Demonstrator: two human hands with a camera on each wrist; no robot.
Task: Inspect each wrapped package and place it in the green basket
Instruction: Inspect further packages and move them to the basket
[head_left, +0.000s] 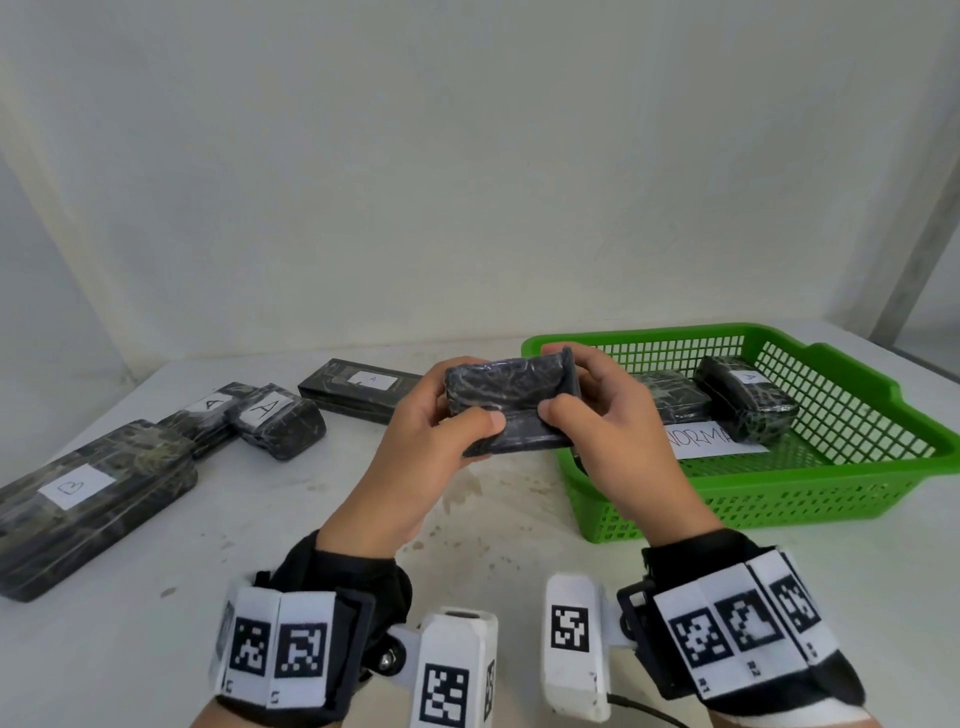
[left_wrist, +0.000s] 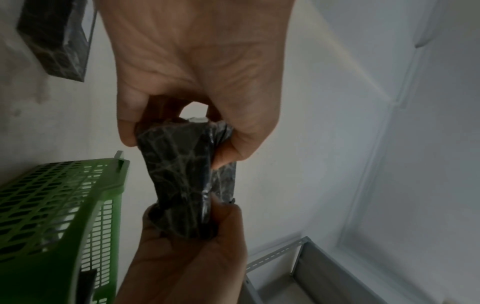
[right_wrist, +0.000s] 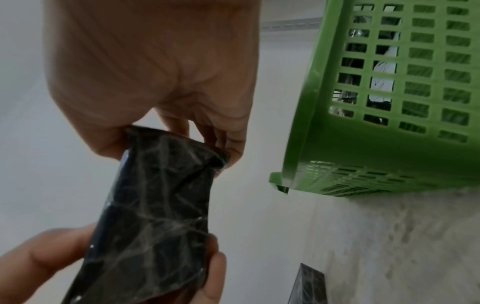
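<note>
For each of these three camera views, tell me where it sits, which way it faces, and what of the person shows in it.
Head: worn on the head, looking forward and down at the table; shows both hands, left hand and right hand, gripping the wrapped package beside the green basket.
Left wrist: looks along the left palm at the package, with right-hand fingers opposite.
Right wrist: looks along the right palm at the package.
Shared: all three show the package and basket.

A bare sorting or inspection station in a plain workroom: a stained white table (head_left: 493, 519) set against blank white walls (head_left: 467, 156), hand-lettered wrapped packages (head_left: 93, 499) laid out beside a green basket (head_left: 779, 499) holding a "NORMA" card (head_left: 711, 441), with grey slotted metal shelving (left_wrist: 298, 267) nearby.
</note>
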